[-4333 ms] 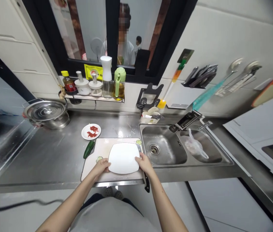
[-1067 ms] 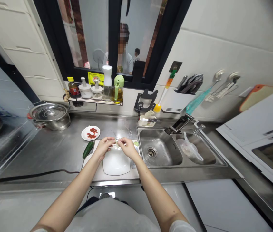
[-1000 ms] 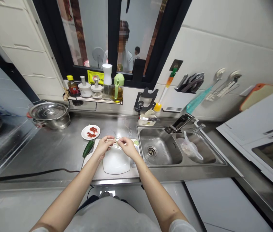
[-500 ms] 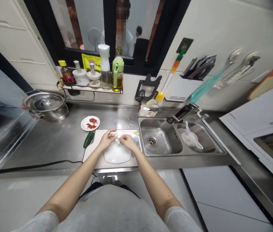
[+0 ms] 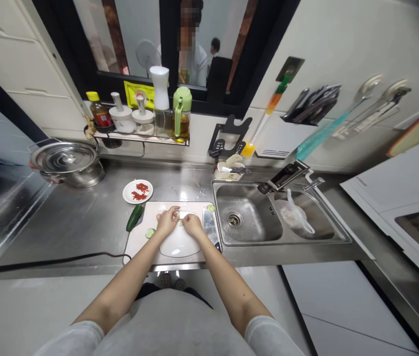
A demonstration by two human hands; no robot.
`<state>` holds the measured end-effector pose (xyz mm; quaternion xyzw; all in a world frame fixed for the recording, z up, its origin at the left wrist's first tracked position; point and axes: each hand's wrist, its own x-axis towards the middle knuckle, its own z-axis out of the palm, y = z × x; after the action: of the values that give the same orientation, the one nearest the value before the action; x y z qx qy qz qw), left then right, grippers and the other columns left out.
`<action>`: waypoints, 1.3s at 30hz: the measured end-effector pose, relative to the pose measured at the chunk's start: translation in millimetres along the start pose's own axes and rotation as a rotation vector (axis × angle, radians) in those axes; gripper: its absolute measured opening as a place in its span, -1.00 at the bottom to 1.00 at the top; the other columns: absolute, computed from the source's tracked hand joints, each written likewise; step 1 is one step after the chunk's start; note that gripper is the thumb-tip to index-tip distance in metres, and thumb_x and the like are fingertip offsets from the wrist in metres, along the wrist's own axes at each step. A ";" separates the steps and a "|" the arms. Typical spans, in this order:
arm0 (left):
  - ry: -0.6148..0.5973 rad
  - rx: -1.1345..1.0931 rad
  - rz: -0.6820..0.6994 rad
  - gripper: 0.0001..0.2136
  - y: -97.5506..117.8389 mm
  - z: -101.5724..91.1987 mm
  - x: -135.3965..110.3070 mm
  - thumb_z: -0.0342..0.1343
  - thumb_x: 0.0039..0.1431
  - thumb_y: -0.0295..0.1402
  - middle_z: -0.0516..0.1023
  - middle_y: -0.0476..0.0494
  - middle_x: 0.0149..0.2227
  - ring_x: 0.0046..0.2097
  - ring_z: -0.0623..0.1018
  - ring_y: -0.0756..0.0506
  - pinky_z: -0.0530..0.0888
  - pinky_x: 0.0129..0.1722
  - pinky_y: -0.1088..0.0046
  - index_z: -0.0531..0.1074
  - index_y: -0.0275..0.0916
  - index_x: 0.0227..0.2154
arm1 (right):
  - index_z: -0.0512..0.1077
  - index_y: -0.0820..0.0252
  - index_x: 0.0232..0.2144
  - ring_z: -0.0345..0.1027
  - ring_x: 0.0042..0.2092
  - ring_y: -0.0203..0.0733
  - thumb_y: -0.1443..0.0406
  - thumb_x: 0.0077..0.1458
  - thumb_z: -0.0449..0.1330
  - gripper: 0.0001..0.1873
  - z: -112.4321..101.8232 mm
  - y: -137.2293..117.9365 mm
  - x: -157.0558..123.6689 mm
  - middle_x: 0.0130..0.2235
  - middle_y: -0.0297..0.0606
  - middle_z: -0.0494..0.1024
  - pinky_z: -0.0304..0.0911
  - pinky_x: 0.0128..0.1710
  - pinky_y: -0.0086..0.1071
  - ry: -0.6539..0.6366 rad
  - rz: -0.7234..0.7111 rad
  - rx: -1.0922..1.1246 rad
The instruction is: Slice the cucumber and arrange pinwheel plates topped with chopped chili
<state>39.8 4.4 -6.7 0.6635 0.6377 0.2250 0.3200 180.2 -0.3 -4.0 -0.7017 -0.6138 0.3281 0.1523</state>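
Both hands low over the far rim of the white plate (image 5: 179, 244), which sits on the cutting board (image 5: 138, 242) at the near edge of the steel tabletop (image 5: 83, 222). Left hand (image 5: 167, 221) and right hand (image 5: 193, 225) are nearly knuckle to knuckle, fingers curled down, tips meeting over a small pale-green piece (image 5: 180, 222), looks like a cucumber slice. Too small to tell which hand actually grips it, or whether it rests on the rim

Key relation: the piece lies between the two sets of fingertips, dead centre, so neither hand is nearer. It's at the plate's far edge, not its middle

Around it:
- loose cucumber slice (image 5: 150, 232) on the board, just left of the left hand
- cucumber half (image 5: 135, 217) off the board's far-left corner, long axis diagonal, near-left to far-right
- knife (image 5: 209, 226) along the board's right edge, axis near-to-far, just beside the right hand, not touched
- saucer of chopped red chilli (image 5: 137, 191) beyond the board, well clear
- sink (image 5: 248, 220) right of the board
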 end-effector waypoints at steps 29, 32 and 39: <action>0.004 0.254 0.145 -0.70 -6.2 6.6 0.6 -0.04 0.22 -0.33 0.45 -0.22 -0.08 0.00 0.35 -0.23 0.13 -0.05 0.18 0.42 -0.11 -0.01 | 0.25 0.01 0.15 0.43 -0.19 -0.10 0.18 0.32 -0.14 -0.59 12.1 -2.7 -29.0 -0.16 -0.07 0.51 0.20 -0.26 -0.33 -0.087 -0.129 -0.532; 0.009 0.258 0.146 -0.71 -6.8 7.4 1.1 -0.04 0.22 -0.33 0.45 -0.23 -0.09 0.00 0.35 -0.24 0.13 -0.05 0.18 0.43 -0.10 -0.03 | 0.22 0.01 0.18 0.44 -0.19 -0.09 0.18 0.32 -0.15 -0.57 12.8 -1.5 -28.5 -0.17 -0.06 0.52 0.21 -0.26 -0.33 -0.095 -0.134 -0.556; 0.014 0.285 0.142 -0.69 -7.1 8.2 1.1 -0.04 0.22 -0.33 0.45 -0.22 -0.07 0.01 0.35 -0.23 0.13 -0.04 0.18 0.41 -0.10 0.00 | 0.21 0.03 0.18 0.44 -0.19 -0.04 0.21 0.33 -0.22 -0.55 14.6 -0.6 -30.2 -0.20 -0.07 0.53 0.23 -0.29 -0.31 -0.073 -0.166 -0.617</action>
<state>40.7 4.3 -17.6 0.7443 0.6167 0.1588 0.2012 169.3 -32.0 -6.2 -0.6502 -0.7444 0.1380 -0.0638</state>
